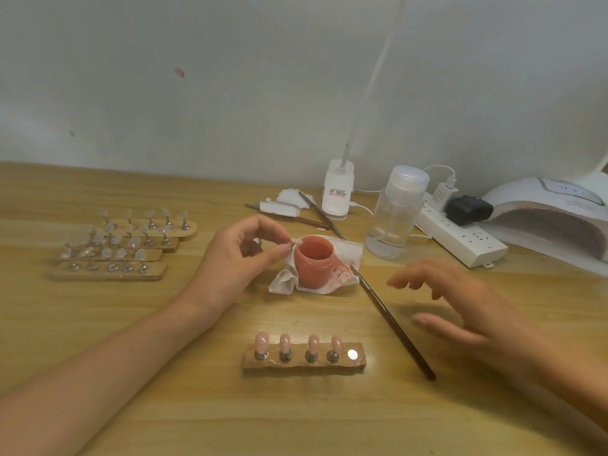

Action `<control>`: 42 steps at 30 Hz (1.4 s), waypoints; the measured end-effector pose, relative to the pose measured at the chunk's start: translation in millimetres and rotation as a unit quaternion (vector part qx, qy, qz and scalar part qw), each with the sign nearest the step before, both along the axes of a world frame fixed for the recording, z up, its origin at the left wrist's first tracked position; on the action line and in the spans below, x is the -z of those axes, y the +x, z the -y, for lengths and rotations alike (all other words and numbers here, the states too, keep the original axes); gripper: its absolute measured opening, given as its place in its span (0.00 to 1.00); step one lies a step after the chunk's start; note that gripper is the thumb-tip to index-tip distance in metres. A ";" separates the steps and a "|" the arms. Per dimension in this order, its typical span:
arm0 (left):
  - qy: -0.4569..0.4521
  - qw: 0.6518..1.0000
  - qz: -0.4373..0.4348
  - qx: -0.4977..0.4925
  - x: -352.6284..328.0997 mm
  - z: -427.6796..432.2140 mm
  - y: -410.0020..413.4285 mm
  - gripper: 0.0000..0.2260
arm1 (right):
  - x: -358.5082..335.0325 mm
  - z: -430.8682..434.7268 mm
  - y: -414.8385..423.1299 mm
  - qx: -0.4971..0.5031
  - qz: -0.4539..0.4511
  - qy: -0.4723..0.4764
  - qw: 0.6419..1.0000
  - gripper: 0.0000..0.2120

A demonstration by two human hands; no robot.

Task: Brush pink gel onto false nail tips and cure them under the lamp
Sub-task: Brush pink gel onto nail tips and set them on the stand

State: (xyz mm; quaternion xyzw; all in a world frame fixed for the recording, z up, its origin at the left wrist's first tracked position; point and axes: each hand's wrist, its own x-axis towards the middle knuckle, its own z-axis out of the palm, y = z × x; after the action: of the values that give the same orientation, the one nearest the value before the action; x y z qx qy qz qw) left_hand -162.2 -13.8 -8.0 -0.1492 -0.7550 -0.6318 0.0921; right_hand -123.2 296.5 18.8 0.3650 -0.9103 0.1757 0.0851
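Note:
An open jar of pink gel [314, 264] stands on a stained white tissue [342, 268] at the table's middle. My left hand [243, 258] pinches a clear nail tip [296, 241] on its small stand just left of the jar's rim. My right hand [460, 301] hovers open and blurred above the table, right of the brush [391, 320], which lies with its bristle end on the tissue. A wooden holder [304, 362] in front carries several pink-coated tips [285, 342] and one bare magnet [352, 353]. The white curing lamp [552, 222] sits at the far right.
Several wooden strips with clear tips [125, 245] lie at the left. Behind the jar are a clear pump bottle [394, 215], a white desk-lamp base [337, 192], spare brushes [316, 212] with wipes, and a power strip [460, 232] with plugs.

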 end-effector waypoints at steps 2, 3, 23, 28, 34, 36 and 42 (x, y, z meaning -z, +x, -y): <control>0.016 1.000 -0.002 0.012 -1.4 0.5 0.5 0.07 | -4.9 13.1 -8.2 0.035 -0.015 -0.056 0.998 0.11; 0.028 0.999 -0.001 0.020 -2.4 0.8 0.9 0.06 | -8.2 22.1 -13.2 0.042 -0.023 -0.079 0.996 0.09; 0.081 0.989 0.034 0.123 -6.5 4.8 1.4 0.07 | -18.9 116.0 -37.7 -0.016 0.167 -0.283 0.944 0.03; 0.085 0.986 0.020 0.143 -7.7 4.8 4.5 0.09 | -19.8 115.9 -35.2 -0.015 0.188 -0.299 0.935 0.04; 0.092 0.981 0.032 0.170 -8.1 8.7 3.6 0.10 | -19.4 120.5 -36.2 -0.034 0.189 -0.303 0.933 0.05; 0.104 0.977 0.044 0.182 -7.8 9.8 2.4 0.07 | -19.5 122.3 -36.8 -0.047 0.173 -0.301 0.937 0.04; 0.115 0.963 0.059 0.237 -6.7 13.5 0.4 0.14 | -24.7 126.1 -37.8 -0.067 0.153 -0.303 0.938 0.06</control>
State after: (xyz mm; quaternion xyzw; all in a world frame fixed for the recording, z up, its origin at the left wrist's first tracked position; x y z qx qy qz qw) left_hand -161.8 -27.3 -1.3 -0.2748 -0.6241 -0.7261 -0.0884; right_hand -161.1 170.4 43.6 0.3506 -0.7893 0.5025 0.0389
